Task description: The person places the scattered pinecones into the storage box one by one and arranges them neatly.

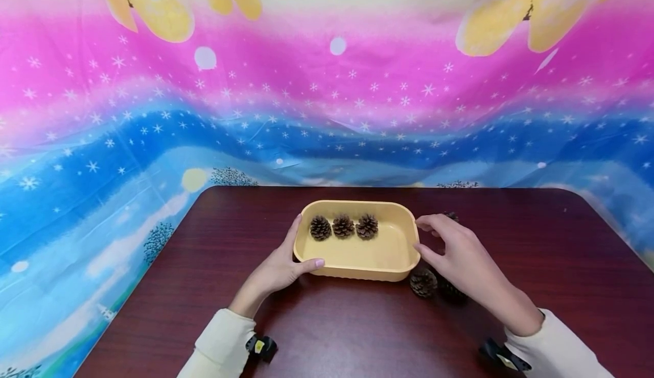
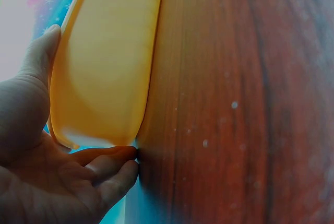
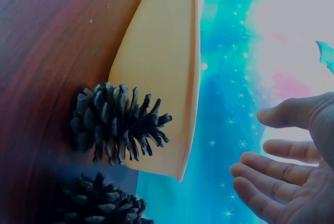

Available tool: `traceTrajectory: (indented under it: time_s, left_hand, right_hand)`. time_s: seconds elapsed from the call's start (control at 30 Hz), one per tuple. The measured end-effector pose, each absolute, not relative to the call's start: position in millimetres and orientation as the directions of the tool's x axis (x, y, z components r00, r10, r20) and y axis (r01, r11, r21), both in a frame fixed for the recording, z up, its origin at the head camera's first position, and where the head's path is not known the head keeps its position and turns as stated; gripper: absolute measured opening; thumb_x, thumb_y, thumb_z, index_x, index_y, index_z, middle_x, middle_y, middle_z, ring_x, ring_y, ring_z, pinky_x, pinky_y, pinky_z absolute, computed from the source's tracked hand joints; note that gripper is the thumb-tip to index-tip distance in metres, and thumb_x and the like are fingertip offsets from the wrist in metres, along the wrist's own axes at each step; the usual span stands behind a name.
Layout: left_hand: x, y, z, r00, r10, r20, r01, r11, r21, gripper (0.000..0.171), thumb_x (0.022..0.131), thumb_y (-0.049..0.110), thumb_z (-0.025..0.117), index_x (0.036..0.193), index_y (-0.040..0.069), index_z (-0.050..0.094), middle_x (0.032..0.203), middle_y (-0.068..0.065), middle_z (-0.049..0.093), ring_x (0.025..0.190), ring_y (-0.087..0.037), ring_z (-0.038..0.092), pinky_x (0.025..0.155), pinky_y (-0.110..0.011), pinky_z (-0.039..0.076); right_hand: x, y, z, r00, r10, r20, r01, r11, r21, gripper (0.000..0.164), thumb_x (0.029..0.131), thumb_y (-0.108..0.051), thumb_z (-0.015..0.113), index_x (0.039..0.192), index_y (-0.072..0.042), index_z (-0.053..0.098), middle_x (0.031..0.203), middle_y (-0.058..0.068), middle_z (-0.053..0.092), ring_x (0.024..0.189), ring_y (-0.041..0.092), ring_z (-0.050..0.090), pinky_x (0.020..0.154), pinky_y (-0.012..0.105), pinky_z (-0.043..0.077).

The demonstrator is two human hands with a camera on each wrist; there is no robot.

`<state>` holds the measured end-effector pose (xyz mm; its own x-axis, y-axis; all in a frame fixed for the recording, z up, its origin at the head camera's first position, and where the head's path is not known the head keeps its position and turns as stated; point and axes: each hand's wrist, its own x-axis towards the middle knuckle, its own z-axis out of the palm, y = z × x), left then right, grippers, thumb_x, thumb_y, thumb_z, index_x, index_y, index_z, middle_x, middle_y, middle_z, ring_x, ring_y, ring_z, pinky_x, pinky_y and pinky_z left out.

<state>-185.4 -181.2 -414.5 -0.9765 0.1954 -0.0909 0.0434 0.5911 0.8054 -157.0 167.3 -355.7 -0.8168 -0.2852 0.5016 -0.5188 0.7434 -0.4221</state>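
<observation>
A yellow oblong plastic box (image 1: pixel 357 273) stands on the dark table, with three pine cones (image 1: pixel 343 226) in a row along its back left. My left hand (image 1: pixel 278 264) grips the box's left end, thumb at the front rim and fingers round the far side; the left wrist view shows the thumb and fingers on its walls. My right hand (image 1: pixel 467 256) is beside the right end, fingers spread and nothing held; in the right wrist view it shows apart from the box. Below it lie loose pine cones (image 1: pixel 423 282), some partly hidden by the hand.
The reddish-brown wooden table (image 1: pixel 337 327) has rounded far corners. Behind it hangs a pink and blue cloth (image 1: pixel 327 100) with snowflakes. Another pine cone (image 1: pixel 452 216) peeks out behind the right hand. Black straps with small devices sit at both wrists.
</observation>
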Motion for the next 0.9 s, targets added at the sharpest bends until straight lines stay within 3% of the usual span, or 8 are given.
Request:
traceTrajectory:
  time_s: [0.53, 0.7, 0.9]
  left_hand:
    - [-185.7, -181.0, -413.9, -0.975, 0.202, -0.088, 0.048, 0.586, 0.809, 0.116, 0.089, 0.046, 0.083, 0.17, 0.032, 0.001, 0.168, -0.019, 0.035, 0.142, -0.037, 0.051, 0.117, -0.059, 0.037]
    - [-185.8, -181.5, -414.7, -0.975, 0.205, -0.082, 0.055, 0.584, 0.81, 0.116, 0.089, 0.045, 0.083, 0.171, 0.03, 0.001, 0.168, -0.019, 0.035, 0.143, -0.038, 0.05, 0.118, -0.059, 0.036]
    - [-184.9, -181.5, -415.2, -0.975, 0.205, -0.082, 0.054, 0.58, 0.813, 0.116, 0.089, 0.044, 0.083, 0.171, 0.03, 0.002, 0.169, -0.019, 0.033, 0.146, -0.038, 0.047, 0.119, -0.059, 0.035]
  right_hand:
    - [-137.5, 177.9, -373.5, -0.867, -0.22, 0.446, -0.452, 0.723, -0.522, 0.044, 0.083, -0.003, 0.086, 0.123, -0.005, 0.067, 0.112, 0.01, 0.074, 0.09, 0.025, 0.074, 0.08, 0.042, 0.061]
    - [-133.7, 179.4, -379.9, -0.879, -0.201, 0.433, -0.428, 0.734, -0.527, 0.045, 0.081, -0.006, 0.089, 0.122, -0.007, 0.067, 0.112, 0.01, 0.074, 0.094, 0.027, 0.073, 0.082, 0.044, 0.06]
    - [-130.6, 179.5, -386.5, -0.901, -0.181, 0.395, -0.399, 0.703, -0.588, 0.044, 0.082, -0.002, 0.087, 0.12, -0.005, 0.067, 0.113, 0.012, 0.073, 0.102, 0.029, 0.072, 0.086, 0.036, 0.061]
